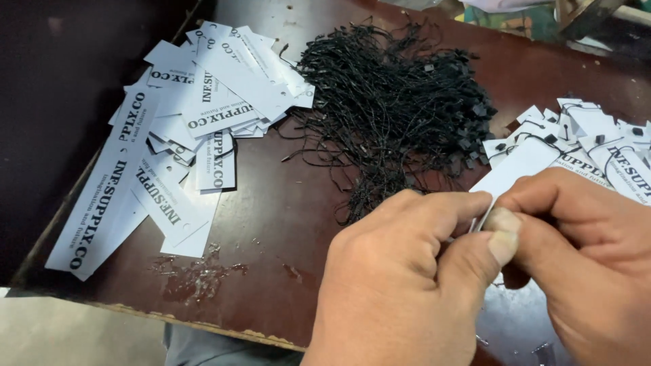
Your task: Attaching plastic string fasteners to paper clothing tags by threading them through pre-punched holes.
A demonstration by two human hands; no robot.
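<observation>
At lower right of the frame, left hand (400,285) and right hand (583,251) meeting, fingers (505,237) closed tight, both pinching one white paper tag (519,166) at its near end, tag slanting up and away over the bench (271,224). Whether a string is already threaded through the tag: cannot tell, hidden behind the thumbs.

Risks, as judged: tag creasing or tearing under so tight a pinch; loose black strings (400,102) in the heap at upper centre tangling and dragging neighbours out together; finished tags (597,139) at upper right lying just beside the right hand, liable to being swept by a wrist.

Edges and room: plain tags (176,135) at upper left spreading toward the left bench edge, the longest ones nearly overhanging. Near edge chipped, a rough sticky-looking patch (196,274) at lower left. Bare room remaining at centre, between the piles.
</observation>
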